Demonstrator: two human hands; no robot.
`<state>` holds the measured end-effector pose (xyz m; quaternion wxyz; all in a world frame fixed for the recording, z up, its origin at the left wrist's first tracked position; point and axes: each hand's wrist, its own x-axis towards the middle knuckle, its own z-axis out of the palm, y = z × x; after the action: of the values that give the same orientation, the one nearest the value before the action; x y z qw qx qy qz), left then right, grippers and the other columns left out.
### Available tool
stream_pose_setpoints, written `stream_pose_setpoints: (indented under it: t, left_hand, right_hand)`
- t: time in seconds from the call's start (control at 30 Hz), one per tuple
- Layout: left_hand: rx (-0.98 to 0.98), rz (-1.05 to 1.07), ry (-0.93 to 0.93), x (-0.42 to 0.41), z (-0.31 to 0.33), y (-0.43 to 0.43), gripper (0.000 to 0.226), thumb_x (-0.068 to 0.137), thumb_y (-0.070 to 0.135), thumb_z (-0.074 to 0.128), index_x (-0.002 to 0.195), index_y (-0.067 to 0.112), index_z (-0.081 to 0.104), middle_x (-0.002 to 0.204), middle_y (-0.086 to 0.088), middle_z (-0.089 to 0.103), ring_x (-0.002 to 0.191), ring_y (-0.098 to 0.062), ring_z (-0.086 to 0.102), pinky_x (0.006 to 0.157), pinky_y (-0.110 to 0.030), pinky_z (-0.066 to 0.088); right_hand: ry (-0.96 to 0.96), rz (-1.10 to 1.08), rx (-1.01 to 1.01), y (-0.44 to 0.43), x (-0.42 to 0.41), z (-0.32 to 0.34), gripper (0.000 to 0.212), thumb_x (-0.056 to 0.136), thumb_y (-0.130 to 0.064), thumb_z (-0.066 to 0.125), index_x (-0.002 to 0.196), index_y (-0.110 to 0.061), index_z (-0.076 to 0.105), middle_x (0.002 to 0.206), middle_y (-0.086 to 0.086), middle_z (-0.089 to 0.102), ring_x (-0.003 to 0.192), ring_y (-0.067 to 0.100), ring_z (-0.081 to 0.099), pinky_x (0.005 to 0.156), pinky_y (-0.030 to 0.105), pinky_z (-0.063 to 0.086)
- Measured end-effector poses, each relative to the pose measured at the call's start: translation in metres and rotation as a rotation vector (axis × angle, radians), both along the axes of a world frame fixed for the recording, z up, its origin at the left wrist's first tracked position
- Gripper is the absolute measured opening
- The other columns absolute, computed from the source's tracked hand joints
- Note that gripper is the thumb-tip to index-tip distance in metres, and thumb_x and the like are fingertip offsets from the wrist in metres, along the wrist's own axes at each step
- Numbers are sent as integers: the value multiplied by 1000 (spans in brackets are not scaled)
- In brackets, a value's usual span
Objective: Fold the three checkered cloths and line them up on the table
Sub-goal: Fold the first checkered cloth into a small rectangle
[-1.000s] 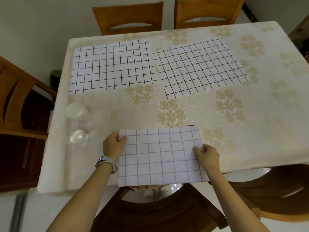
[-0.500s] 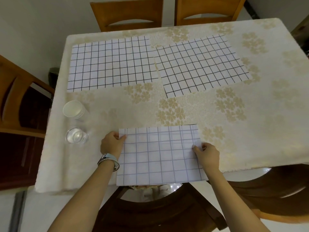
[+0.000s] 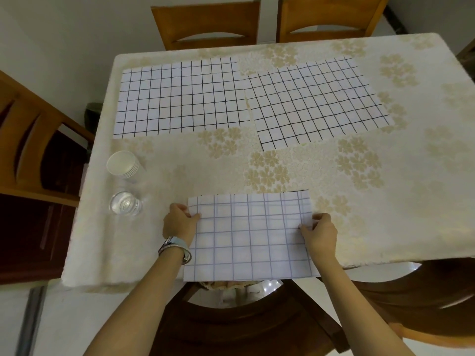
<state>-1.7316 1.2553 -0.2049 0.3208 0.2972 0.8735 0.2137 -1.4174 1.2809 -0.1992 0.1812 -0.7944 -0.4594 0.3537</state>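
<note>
Barely anything has moved since the earlier frames: folded checkered cloth (image 3: 250, 237) is in the same spot at the near table edge, with both hands still on its sides. Only the view has shifted a bit.

Left hand (image 3: 180, 223): pinching the cloth's left edge near the far corner, thumb on top, fingers curled at the edge. Wristwatch (image 3: 174, 246) with a light strap on that wrist.

Right hand (image 3: 321, 233): pinching the right edge, thumb on the top face, fingers curled round the side. Can't tell whether the edge is lifted off the table.

The folded cloth shows its pale face up, with faint bluish grid lines. A thin dark strip shows along its far edge. Its near edge hangs past the near rim of the table (image 3: 385, 201), over a dark wooden chair (image 3: 244, 327).

Left unfolded cloth (image 3: 180, 98): flat at far left, black grid up, roughly square to the table.

Right unfolded cloth (image 3: 316, 101): flat at far right, turned slightly, near corner pointing towards the centre. The inner edges of these two meet; can't tell if they overlap. Both are well apart from the folded one.

Left side of the table: stack of white paper cups (image 3: 123, 164), with a clear drinking glass (image 3: 124, 206) just near of it. Both are clear of the cloths.

Table is covered by a cream floral tablecloth. Two wooden chair backs (image 3: 205, 24) stand at the far side.
</note>
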Motion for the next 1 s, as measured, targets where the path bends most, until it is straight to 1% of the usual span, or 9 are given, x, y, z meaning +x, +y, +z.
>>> stream_pose_setpoints:
  t: [0.1, 0.17, 0.27, 0.33, 0.4, 0.5, 0.63, 0.8, 1.0]
  left_hand:
    - [-29, -10, -41, -2, -1, -1, 44, 82, 33, 77, 113, 9, 58, 99, -3, 64, 100, -29, 62, 84, -36, 50]
    - [-51, -48, -43, -4, -4, -2, 37, 83, 35, 74, 108, 9, 65, 103, -7, 69, 100, -31, 63, 86, -37, 52]
    - [-54, -94, -51, -3, -7, -4, 27, 86, 36, 71, 93, 9, 71, 93, -8, 71, 94, -31, 65, 85, -40, 54]
    - [-32, -79, -54, -3, -8, -5, 27, 86, 36, 70, 96, 11, 71, 91, -6, 70, 93, -29, 64, 82, -38, 54]
    - [21, -35, -83, -2, -5, -5, 24, 87, 35, 70, 90, 12, 68, 85, -3, 67, 85, -26, 63, 71, -33, 51]
    - [134, 42, -136, 1, 5, 3, 22, 89, 28, 68, 78, 11, 60, 74, 0, 58, 71, -18, 55, 57, -24, 40]
    - [247, 137, -161, -4, 19, 26, 31, 91, 21, 64, 64, 19, 48, 66, 4, 48, 62, -11, 44, 55, -21, 34]
    - [317, 137, -135, -24, 29, 71, 21, 91, 20, 63, 73, 14, 56, 68, 4, 52, 61, -8, 46, 53, -21, 36]
    - [312, 87, -90, -41, 18, 117, 21, 88, 27, 67, 88, 6, 66, 74, 0, 61, 69, -18, 55, 56, -21, 37]
  right_hand:
    - [21, 6, -5, -1, -1, 2, 41, 89, -6, 67, 124, 3, 49, 112, 22, 63, 86, 29, 58, 71, 32, 45]
    - [-19, 41, 8, -2, -1, 2, 36, 90, -8, 66, 121, 5, 55, 112, 22, 65, 96, 35, 62, 74, 32, 45]
    - [-62, 83, 10, -3, 1, 0, 33, 92, -11, 64, 120, 6, 60, 114, 22, 66, 103, 37, 63, 82, 35, 47]
    - [-41, 68, 13, -3, 2, 0, 34, 92, -12, 63, 121, 5, 60, 114, 20, 66, 103, 34, 63, 83, 33, 47]
    - [-15, 57, 20, -1, 3, 2, 28, 92, -12, 63, 116, 3, 62, 107, 16, 67, 93, 28, 62, 77, 27, 45]
    - [6, 71, 53, 6, 1, 6, 15, 91, -10, 63, 101, 1, 64, 87, 6, 61, 75, 18, 53, 57, 15, 35]
    - [21, 87, 67, 23, -5, 9, 16, 91, -14, 63, 85, 1, 61, 77, 10, 61, 66, 20, 52, 52, 18, 34]
    - [43, 92, 85, 52, -21, 13, 25, 91, -14, 64, 86, 10, 61, 80, 27, 65, 63, 25, 49, 51, 24, 34]
    - [33, 95, 55, 85, -32, 9, 22, 91, -15, 64, 87, 7, 63, 73, 13, 60, 63, 22, 50, 50, 21, 34]
